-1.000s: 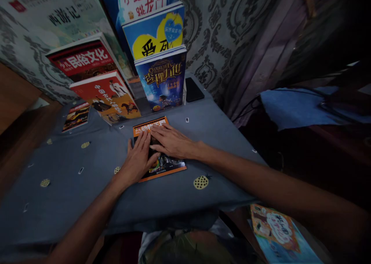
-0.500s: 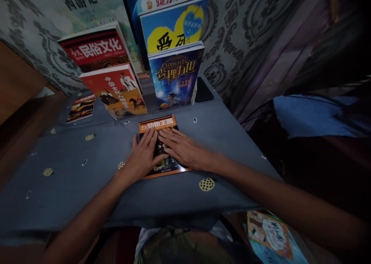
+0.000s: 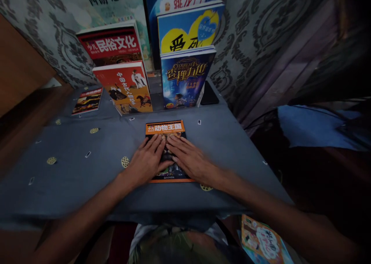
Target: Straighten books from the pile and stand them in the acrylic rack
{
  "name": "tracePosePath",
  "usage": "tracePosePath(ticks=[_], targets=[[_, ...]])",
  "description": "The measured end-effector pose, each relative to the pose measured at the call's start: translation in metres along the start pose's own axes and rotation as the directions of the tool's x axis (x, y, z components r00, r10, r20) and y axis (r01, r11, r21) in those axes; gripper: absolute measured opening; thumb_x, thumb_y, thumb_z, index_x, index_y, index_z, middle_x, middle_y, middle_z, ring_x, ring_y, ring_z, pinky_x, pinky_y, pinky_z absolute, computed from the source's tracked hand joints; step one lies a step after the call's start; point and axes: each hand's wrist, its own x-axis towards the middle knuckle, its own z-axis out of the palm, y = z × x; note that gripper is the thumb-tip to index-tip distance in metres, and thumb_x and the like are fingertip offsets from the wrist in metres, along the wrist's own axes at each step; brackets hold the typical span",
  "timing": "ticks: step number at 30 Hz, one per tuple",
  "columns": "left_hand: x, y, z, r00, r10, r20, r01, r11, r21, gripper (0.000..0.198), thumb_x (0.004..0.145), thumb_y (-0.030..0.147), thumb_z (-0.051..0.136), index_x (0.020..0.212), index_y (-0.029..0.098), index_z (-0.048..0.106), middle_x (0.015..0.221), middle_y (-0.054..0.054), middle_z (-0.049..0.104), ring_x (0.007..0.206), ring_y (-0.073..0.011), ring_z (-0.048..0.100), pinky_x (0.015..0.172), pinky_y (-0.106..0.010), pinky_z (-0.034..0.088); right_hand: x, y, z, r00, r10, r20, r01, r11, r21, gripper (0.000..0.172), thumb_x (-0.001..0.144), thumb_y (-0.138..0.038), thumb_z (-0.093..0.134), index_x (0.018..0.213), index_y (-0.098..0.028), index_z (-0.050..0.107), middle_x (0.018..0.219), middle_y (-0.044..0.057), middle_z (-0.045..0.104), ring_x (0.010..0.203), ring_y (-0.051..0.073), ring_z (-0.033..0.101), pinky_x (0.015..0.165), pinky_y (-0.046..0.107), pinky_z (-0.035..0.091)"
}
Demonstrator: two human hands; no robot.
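Note:
A book with an orange top band and a dark cover lies flat on the blue-grey cloth of the table. My left hand rests flat on the left part of its cover, fingers stretched toward the top edge. On the right part lies my right hand, palm down with its fingers extended. The fingertips of the two hands nearly meet at the middle of the cover. Between and under them, much of the cover picture is hidden.
Behind stand a red-and-orange book, a red book, a dark blue book and a blue-and-yellow book. A small book lies at the left. A dark phone-like object is at the right. More books sit below the table edge.
The view has shifted and turned slightly. The book under my hands now looks straighter and a little farther right in view. Both hands are still flat on it.

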Motion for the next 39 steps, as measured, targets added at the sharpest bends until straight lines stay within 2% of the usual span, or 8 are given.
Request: tracePosePath(ticks=[9,16,20,24,27,33,37,39], targets=[[-0.003,-0.01,0.003,0.999,0.025,-0.023,-0.025,1.0,0.013,0.055,0.104,0.048,0.039,0.145,0.012,0.048,0.15,-0.017,0.052,0.141,-0.0246,0.048,0.114,-0.045,0.041,-0.025,-0.019,-0.009,0.999,0.037,0.002,-0.037,0.996,0.077,0.052,0.101,-0.036,0.049,0.151,-0.019,0.045,0.154,0.013,0.049,0.149,0.027,0.035,0.121,0.055,0.034],[-0.002,-0.018,-0.001,0.997,0.073,0.025,-0.073,0.997,0.024,0.051,0.106,0.041,0.036,0.148,0.014,0.044,0.149,-0.017,0.053,0.142,-0.0236,0.046,0.116,-0.05,0.037,-0.025,-0.033,-0.016,0.993,0.069,0.096,-0.076,0.994,0.076,0.066,0.096,-0.049,0.057,0.15,-0.012,0.046,0.157,0.02,0.041,0.151,0.032,0.029,0.121,0.058,0.031],[-0.001,-0.021,-0.003,0.995,0.094,0.032,-0.095,0.995,0.022,0.047,0.106,0.034,0.037,0.148,0.014,0.044,0.151,-0.017,0.051,0.143,-0.0239,0.046,0.118,-0.052,0.033,-0.02,-0.043,-0.02,0.978,0.042,0.205,-0.067,0.991,0.116,0.07,0.091,-0.046,0.064,0.151,-0.015,0.044,0.159,0.018,0.038,0.153,0.031,0.025,0.123,0.056,0.027],[0.002,-0.027,-0.002,0.993,0.115,0.033,-0.114,0.993,-0.015,0.044,0.106,0.028,0.035,0.146,0.013,0.046,0.149,-0.016,0.053,0.141,-0.0237,0.048,0.119,-0.052,0.029,-0.014,-0.055,-0.023,0.952,0.043,0.305,-0.084,0.989,0.123,0.07,0.089,-0.037,0.067,0.151,-0.016,0.043,0.164,0.017,0.028,0.155,0.03,0.018,0.124,0.053,0.025],[0.005,-0.036,0.001,0.991,0.135,0.018,-0.134,0.989,-0.064,0.042,0.105,0.027,0.037,0.144,0.015,0.048,0.147,-0.014,0.057,0.139,-0.0217,0.051,0.119,-0.047,0.028,-0.008,-0.061,-0.024,0.933,0.057,0.355,-0.104,0.988,0.113,0.067,0.09,-0.031,0.067,0.151,-0.018,0.044,0.166,0.017,0.025,0.155,0.031,0.016,0.124,0.054,0.025],[0.017,-0.057,-0.003,0.987,0.152,0.043,-0.142,0.972,-0.19,0.035,0.102,0.024,0.044,0.135,0.022,0.056,0.141,-0.009,0.063,0.132,-0.0206,0.056,0.114,-0.043,0.034,0.016,-0.074,-0.018,0.909,0.04,0.415,-0.096,0.989,0.115,0.073,0.087,-0.036,0.071,0.153,-0.023,0.042,0.167,0.014,0.022,0.156,0.035,0.008,0.124,0.057,0.021],[0.031,-0.067,-0.014,0.978,0.198,0.062,-0.171,0.939,-0.297,0.025,0.101,0.026,0.047,0.117,0.023,0.065,0.125,-0.006,0.07,0.114,-0.019,0.065,0.101,-0.035,0.043,0.04,-0.079,-0.003,0.907,0.002,0.42,-0.059,0.991,0.123,0.075,0.089,-0.048,0.068,0.153,-0.023,0.04,0.168,0.015,0.014,0.156,0.037,0.007,0.124,0.058,0.019],[0.038,-0.069,-0.02,0.972,0.224,0.067,-0.187,0.92,-0.346,0.021,0.099,0.029,0.05,0.105,0.022,0.069,0.11,-0.004,0.074,0.098,-0.0175,0.068,0.088,-0.028,0.047,0.053,-0.081,0.006,0.911,-0.019,0.412,-0.033,0.992,0.118,0.075,0.091,-0.052,0.065,0.154,-0.021,0.038,0.167,0.016,0.018,0.155,0.035,0.012,0.124,0.056,0.021]])
